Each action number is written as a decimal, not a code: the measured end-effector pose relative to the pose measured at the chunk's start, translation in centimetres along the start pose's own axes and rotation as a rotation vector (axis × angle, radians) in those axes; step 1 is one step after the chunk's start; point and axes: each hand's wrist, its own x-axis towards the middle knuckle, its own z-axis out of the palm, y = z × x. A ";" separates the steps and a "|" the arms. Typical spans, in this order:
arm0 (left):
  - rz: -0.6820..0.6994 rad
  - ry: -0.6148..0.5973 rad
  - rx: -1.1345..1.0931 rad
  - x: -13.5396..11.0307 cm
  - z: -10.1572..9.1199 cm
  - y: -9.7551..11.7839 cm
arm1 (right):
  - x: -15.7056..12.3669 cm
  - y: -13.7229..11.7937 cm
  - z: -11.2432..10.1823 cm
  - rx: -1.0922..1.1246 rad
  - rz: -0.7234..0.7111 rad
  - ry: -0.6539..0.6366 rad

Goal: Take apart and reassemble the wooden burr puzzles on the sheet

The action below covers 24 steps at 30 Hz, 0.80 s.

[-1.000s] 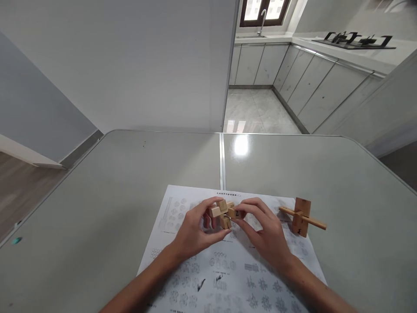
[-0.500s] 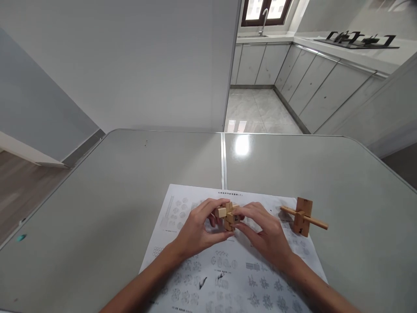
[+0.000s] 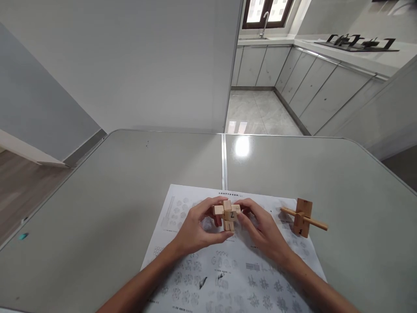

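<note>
The wooden puzzle (image 3: pixel 229 215) was over the sheet (image 3: pixel 241 261), upright bar running twelve to six, numeral 2 facing six; the left hand (image 3: pixel 196 222) clamped fingers on both ends, the right hand (image 3: pixel 269 230) pinched its three-o'clock arm

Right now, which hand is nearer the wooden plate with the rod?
Right: your right hand is left of the wooden plate, not touching it; your left hand is farther left, gripping the block cluster.
</note>
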 end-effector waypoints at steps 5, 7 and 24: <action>0.032 -0.008 0.065 0.0 0.0 0.5 | 0.0 -0.5 -0.2 0.108 0.041 -0.121; 0.051 -0.023 0.095 0.0 -0.1 0.5 | 0.0 -0.7 -0.3 0.129 0.032 -0.151; 0.056 -0.003 0.099 -0.2 -0.2 0.2 | 0.1 -1.0 -0.1 0.585 0.268 -0.170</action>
